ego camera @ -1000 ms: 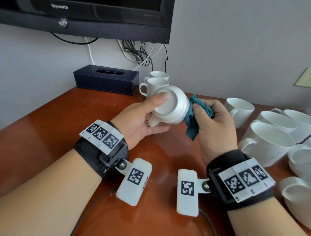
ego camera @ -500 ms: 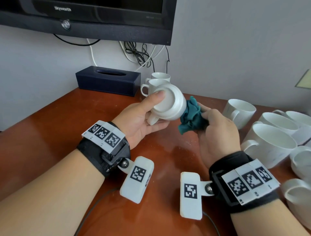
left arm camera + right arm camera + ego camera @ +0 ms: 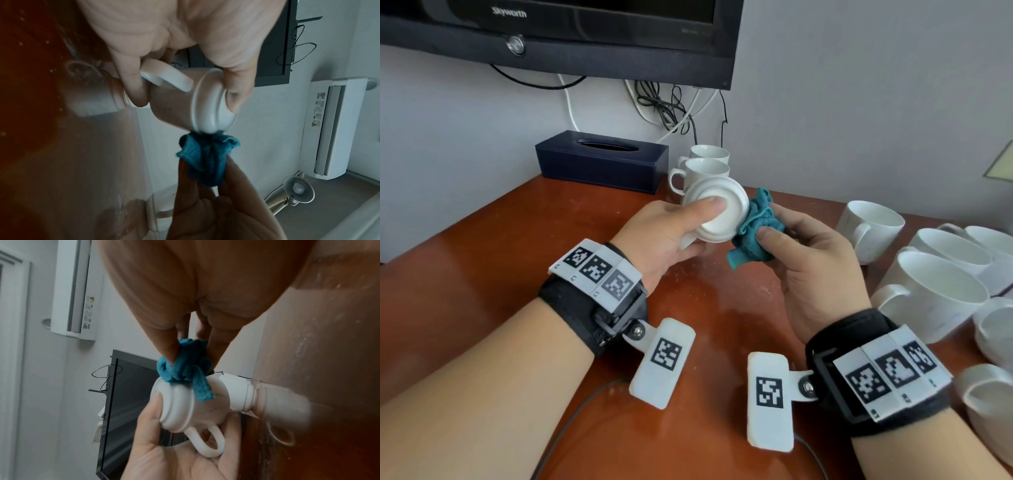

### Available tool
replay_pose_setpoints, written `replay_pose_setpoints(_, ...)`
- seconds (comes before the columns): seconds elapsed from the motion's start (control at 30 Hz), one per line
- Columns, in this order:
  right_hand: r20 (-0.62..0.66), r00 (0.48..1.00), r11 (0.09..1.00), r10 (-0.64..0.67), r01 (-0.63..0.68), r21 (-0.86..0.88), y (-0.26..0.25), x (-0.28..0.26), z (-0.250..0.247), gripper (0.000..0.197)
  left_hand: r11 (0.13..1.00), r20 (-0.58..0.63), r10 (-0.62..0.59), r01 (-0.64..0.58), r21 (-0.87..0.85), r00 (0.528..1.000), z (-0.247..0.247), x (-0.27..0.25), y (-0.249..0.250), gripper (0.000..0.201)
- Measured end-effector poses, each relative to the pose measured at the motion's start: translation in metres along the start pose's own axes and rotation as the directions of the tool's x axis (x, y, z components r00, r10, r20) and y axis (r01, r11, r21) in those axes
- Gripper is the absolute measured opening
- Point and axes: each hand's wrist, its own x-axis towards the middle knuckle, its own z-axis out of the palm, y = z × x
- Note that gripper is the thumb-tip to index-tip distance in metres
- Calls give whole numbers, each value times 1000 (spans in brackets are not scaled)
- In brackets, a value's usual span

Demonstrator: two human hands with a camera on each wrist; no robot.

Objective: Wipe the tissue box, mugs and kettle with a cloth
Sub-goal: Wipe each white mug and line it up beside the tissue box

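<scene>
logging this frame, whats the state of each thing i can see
held mug: off the table, tipped on its side, base toward the camera, gripped by the left hand
cloth: bunched, pinched by the right hand, touching the mug's side
tissue box: on the table by the wall, untouched
two mugs behind: upright
mugs at right: upright on the table
TV: screen dark

Head view: bright, even, diffuse illumination; focus sharp throughout. The table (image 3: pixel 482 274) carries soft sheen and pale reflections, with faint shadows only. Wide-angle distortion bows the frame edges. Wrist views: dimmer, colours muted. The left hand (image 3: pixel 185 40) and right hand (image 3: pixel 205 280) appear soft and shaded. The cloth (image 3: pixel 205 159) edges show slight motion blur. Tabletop reflections are smeared.
</scene>
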Motion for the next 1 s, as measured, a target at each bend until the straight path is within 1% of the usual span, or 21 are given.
replay_pose_setpoints(0.07,-4,1000,1000,-2,2,5,-1,0,1,32,1000,-1,5,-5,31,1000,-2,2,-1,41)
replay_pose_setpoints(0.13,-16,1000,1000,-6,6,-12,0,1,1,31,997,23,-4,2,83,1000,-3,3,-2,42)
replay_pose_setpoints(0.2,-42,999,1000,-4,3,-22,2,2,-1,29,992,56,-25,18,125,998,-4,2,-2,49)
replay_pose_setpoints(0.23,-62,998,1000,-1,-1,-21,3,4,-3,28,990,75,-36,25,141,997,-4,1,-2,56)
replay_pose_setpoints(0.3,-103,995,1000,6,-8,-13,5,7,-6,28,988,113,-52,35,149,992,-4,0,-3,67)
replay_pose_setpoints(0.4,-155,988,1000,8,-8,2,8,10,-10,26,994,172,-60,43,105,983,-3,-3,-2,63)
replay_pose_setpoints(0.43,-164,986,1000,10,-9,3,8,10,-11,26,996,185,-62,48,77,981,-4,-3,-2,69)
replay_pose_setpoints(0.53,-170,985,1000,16,-13,18,9,11,-13,27,998,195,-59,58,10,979,-6,-1,-5,101)
replay_pose_setpoints(0.6,-169,985,999,20,-14,35,9,11,-12,27,999,202,-50,51,-3,978,-7,0,-5,106)
replay_pose_setpoints(0.67,-159,987,999,27,-21,39,9,10,-11,27,999,203,-44,45,-1,978,-7,-1,-5,98)
replay_pose_setpoints(0.73,-143,989,999,31,-26,41,10,9,-10,27,999,194,-36,34,12,980,-6,-1,-5,80)
replay_pose_setpoints(0.77,-135,990,999,33,-27,43,10,9,-10,26,999,185,-31,28,22,982,-5,-1,-5,75)
replay_pose_setpoints(0.83,-119,992,999,31,-25,48,9,7,-9,27,999,159,-23,15,51,987,-4,-1,-4,67)
replay_pose_setpoints(0.93,-77,997,999,-4,7,39,4,4,-6,34,994,153,-12,-4,107,988,-2,-1,-2,55)
replay_pose_setpoints(1.0,-41,999,999,-25,26,34,0,2,-4,28,992,123,-12,-4,124,992,-2,-1,-1,52)
